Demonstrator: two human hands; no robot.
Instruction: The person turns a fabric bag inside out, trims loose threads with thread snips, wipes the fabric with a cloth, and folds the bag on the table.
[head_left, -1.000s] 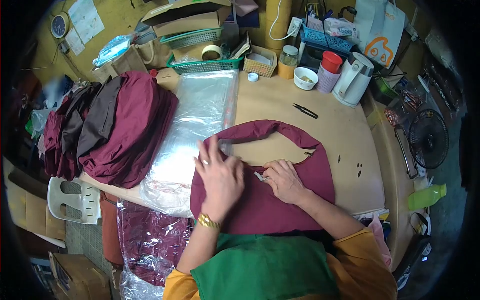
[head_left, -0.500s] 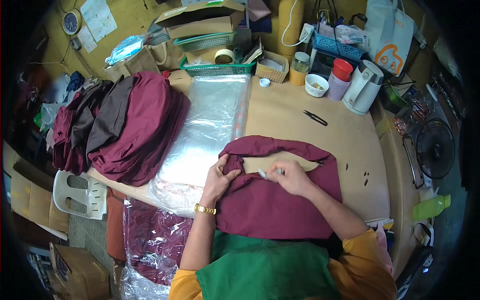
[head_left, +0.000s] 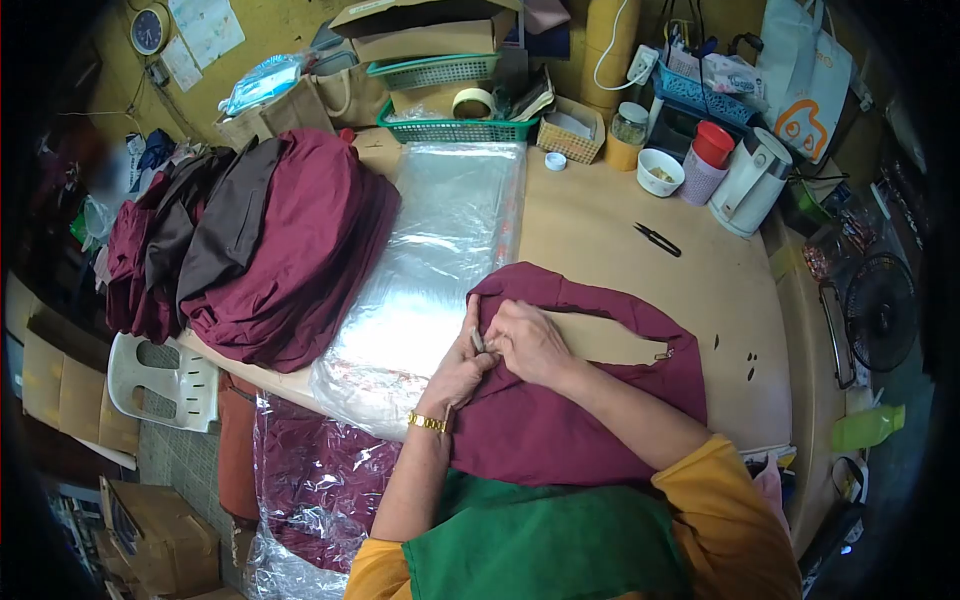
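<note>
A maroon garment (head_left: 590, 420) lies on the table in front of me, with a long opening that shows the table through it and a small metal zipper pull (head_left: 664, 354) at its right end. At the left end of the opening, my left hand (head_left: 458, 372) grips the cloth between thumb and fingers. My right hand (head_left: 530, 342) is closed right beside it, fingertips at the fold. A small pale piece (head_left: 478, 342) shows between the two hands; what it is cannot be made out.
Clear plastic bags (head_left: 430, 240) lie left of the garment, beside a pile of maroon and dark garments (head_left: 290, 240). Black thread snips (head_left: 657, 239) rest farther back. A white bowl (head_left: 660, 173), a red cup (head_left: 713, 144) and a kettle (head_left: 750, 185) stand at the back right.
My right hand has moved left along the opening to meet my left hand, bringing the small pale piece with it. The whole view has shifted slightly.
</note>
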